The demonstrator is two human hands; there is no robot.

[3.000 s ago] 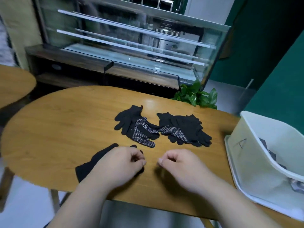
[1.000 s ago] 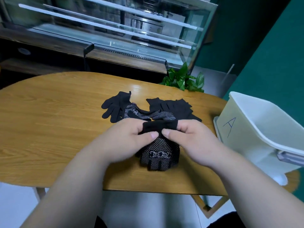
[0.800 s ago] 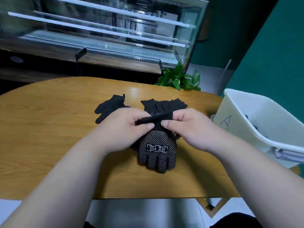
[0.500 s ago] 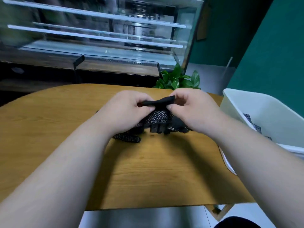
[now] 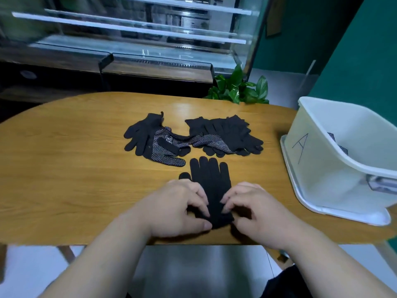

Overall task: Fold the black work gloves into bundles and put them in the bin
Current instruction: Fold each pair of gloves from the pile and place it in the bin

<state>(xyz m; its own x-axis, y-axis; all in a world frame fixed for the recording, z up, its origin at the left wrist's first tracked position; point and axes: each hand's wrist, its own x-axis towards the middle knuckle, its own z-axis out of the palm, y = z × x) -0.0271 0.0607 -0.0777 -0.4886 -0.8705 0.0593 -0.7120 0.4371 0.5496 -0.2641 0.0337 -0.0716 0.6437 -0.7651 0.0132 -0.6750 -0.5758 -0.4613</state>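
A person's two bare hands work the wrist end of a black glove [image 5: 209, 179] laid flat near the front edge of a rounded wooden table [image 5: 64, 164], its plain back up and its five fingers pointing away from the person. The left hand [image 5: 174, 209] pinches the cuff from the left side, thumb low against the cloth and fingers curled over the top. The right hand [image 5: 255, 211] meets it from the other side, fingertips curled onto the glove's right edge. Both grip the same glove, and the cuff itself is mostly hidden beneath them. Just beyond the glove's fingertips lie the other gloves in two loose heaps that touch in the middle. The left heap [image 5: 154, 140] shows a plain black glove partly under one with white grip dots and a small printed label, while the right heap [image 5: 223, 134] is a stack of several black gloves with a dotted palm showing at its front. At the table's right end, well apart from the hands, stands a white plastic bin [image 5: 322, 168] marked with a handwritten letter A [image 5: 300, 145] on its near wall — a dotted black bundle [image 5: 337, 140] is partly visible inside. Behind the table are a leafy green plant [image 5: 238, 89] and a glass display case [image 5: 139, 39].
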